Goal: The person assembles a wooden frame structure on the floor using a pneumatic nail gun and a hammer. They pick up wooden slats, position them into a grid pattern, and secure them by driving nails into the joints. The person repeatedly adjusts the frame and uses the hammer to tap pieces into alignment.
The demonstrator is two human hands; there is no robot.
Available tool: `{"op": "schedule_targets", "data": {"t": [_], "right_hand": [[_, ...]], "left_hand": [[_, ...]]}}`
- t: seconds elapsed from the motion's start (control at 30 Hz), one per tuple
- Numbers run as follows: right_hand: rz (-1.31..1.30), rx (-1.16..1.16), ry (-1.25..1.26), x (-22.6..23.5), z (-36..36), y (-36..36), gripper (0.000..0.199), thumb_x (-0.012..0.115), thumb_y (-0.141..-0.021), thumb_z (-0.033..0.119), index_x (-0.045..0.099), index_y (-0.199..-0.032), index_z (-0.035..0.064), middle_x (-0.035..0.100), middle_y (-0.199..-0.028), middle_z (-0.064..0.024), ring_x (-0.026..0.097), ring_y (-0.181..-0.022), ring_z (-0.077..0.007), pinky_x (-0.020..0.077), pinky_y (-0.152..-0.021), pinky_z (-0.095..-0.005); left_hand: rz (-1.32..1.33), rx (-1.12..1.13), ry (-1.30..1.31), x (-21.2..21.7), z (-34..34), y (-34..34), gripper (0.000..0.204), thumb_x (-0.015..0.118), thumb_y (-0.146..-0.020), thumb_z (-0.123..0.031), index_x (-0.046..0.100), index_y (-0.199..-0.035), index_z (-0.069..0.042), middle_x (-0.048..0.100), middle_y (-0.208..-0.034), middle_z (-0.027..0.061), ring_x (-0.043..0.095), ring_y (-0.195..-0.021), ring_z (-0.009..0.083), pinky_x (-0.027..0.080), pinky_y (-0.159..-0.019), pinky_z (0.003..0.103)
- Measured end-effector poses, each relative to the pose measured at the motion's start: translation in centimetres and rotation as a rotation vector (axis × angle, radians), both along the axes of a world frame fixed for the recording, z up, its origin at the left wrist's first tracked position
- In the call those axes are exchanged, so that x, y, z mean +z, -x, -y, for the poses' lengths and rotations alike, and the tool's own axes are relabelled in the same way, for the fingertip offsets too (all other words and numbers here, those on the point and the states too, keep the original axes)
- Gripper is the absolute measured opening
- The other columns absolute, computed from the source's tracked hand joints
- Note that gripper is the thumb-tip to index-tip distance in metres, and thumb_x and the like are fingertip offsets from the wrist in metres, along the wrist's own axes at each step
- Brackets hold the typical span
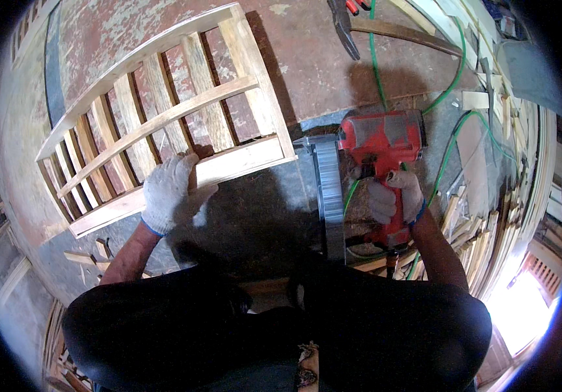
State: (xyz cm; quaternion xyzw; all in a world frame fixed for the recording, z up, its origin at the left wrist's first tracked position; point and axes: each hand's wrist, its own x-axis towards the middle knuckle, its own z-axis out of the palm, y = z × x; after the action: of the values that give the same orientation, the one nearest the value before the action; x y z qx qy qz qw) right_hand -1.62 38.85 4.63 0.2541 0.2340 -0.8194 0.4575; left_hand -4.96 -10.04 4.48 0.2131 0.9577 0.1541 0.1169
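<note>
- Slatted wooden frame point(160, 120) is lying at a slant on a worn reddish surface point(313, 72), left of centre, its near right corner reaching toward the middle.
- The left hand point(171, 191), wearing a white knitted glove, is clamping the frame's near rail, its fingers curling over the top and the thumb lying along the outer side.
- The right hand point(395, 198), gloved likewise, is closing around the handle of a red nail gun point(382, 134); whether a finger is pressing the trigger cannot be told.
- The gun's nose is pointing left, sitting just beside the frame's corner; contact cannot be made out.
- A long grey magazine point(328, 189) is running from the nose toward the person's legs point(163, 326), its contents not showing.
- A green hose point(450, 149) is looping around the gun's right side.
- A hammer point(418, 36) is lying beyond the gun, well apart from both hands.
- Wood strips point(480, 251) are crowding the right side, near the right forearm.
</note>
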Motion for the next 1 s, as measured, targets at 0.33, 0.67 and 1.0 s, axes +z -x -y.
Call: {"op": "schedule_targets", "data": {"t": [0.33, 0.67, 1.0], "right_hand": [[0.011, 0.057, 0.136, -1.0, -1.0, 1.6, 0.059, 0.065, -0.091, 0.037, 0.052, -0.139, 0.0039, 0.045, -0.061, 0.0015, 0.045, -0.047, -0.0175, 0.0402, -0.045, -0.0394], [0.084, 0.057, 0.133, -0.6, -1.5, 1.1, 0.052, 0.065, -0.092, 0.038, 0.056, -0.133, 0.0069, 0.047, -0.062, 0.0009, 0.05, -0.051, -0.0197, 0.0441, -0.049, -0.0417], [0.086, 0.083, 0.068, -0.5, -1.5, 1.2, 0.033, 0.063, -0.091, 0.038, 0.059, -0.117, 0.0182, 0.047, -0.064, -0.0001, 0.051, -0.053, -0.0209, 0.0458, -0.052, -0.0433]], "left_hand": [[0.024, -0.018, 0.038, 0.1, 0.0, 0.1, 0.068, 0.086, -0.081, -0.044, 0.06, -0.13, -0.003, 0.067, -0.109, 0.0165, 0.067, -0.094, 0.0361, 0.054, -0.08, 0.047], [0.032, -0.017, 0.03, 0.2, 0.0, 0.0, 0.067, 0.085, -0.081, -0.04, 0.06, -0.13, -0.003, 0.067, -0.11, 0.0165, 0.067, -0.096, 0.0368, 0.053, -0.081, 0.047], [0.04, -0.002, 0.026, 0.2, -0.2, 0.0, 0.068, 0.087, -0.079, -0.037, 0.058, -0.131, -0.003, 0.065, -0.105, 0.0161, 0.066, -0.095, 0.0392, 0.053, -0.083, 0.048]]}}
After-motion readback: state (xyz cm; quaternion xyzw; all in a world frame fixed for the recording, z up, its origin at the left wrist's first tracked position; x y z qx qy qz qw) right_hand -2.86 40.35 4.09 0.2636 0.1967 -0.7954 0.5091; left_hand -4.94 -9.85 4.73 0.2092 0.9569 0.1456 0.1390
